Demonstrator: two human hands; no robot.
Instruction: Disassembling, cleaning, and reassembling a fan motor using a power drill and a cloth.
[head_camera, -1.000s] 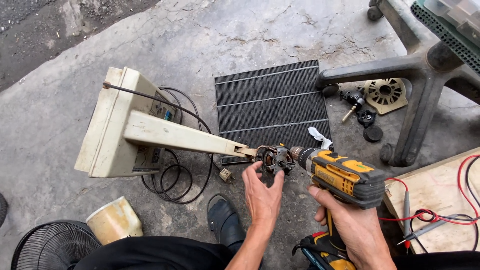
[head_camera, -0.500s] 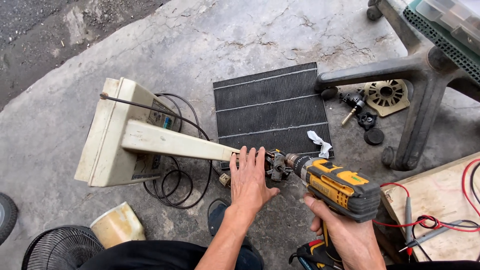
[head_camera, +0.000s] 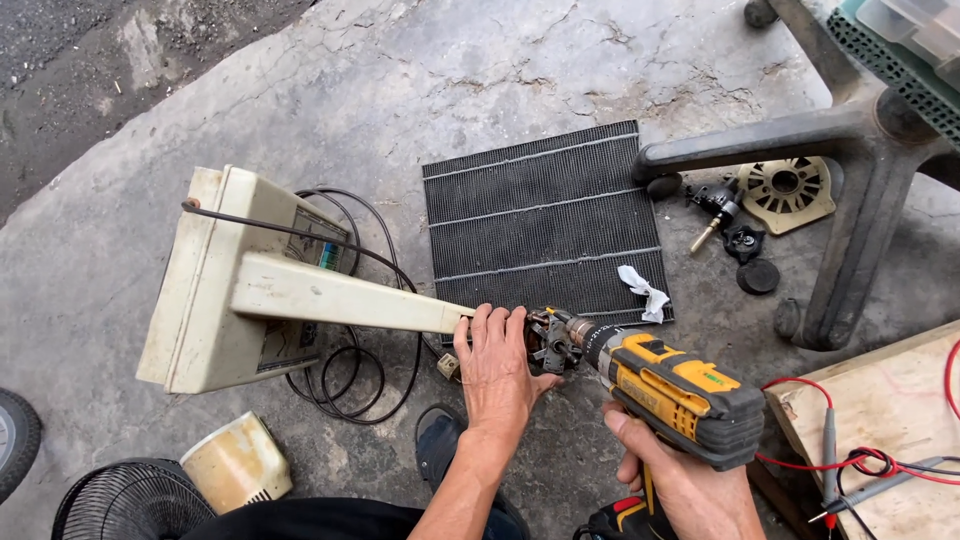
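Observation:
My left hand (head_camera: 495, 368) grips the narrow end of a cream fan stand (head_camera: 300, 292), right at the small motor assembly (head_camera: 548, 340) fixed there. The stand lies on its side, its wide cream base (head_camera: 200, 280) to the left. My right hand (head_camera: 680, 478) holds a yellow and black cordless drill (head_camera: 680, 395) by the handle. The drill's nose points left and touches the motor assembly.
A black ribbed mat (head_camera: 545, 220) with a white scrap (head_camera: 645, 295) lies on the concrete. Black cord (head_camera: 345, 350) loops under the stand. Small fan parts (head_camera: 785, 190) lie by a dark chair base (head_camera: 850, 170). A wooden board (head_camera: 880, 430) with red wires is at right, a fan grille (head_camera: 130, 505) bottom left.
My left hand went from fingers spread over the motor end to closed around it. The drill stays pressed against the motor; the view shifted slightly.

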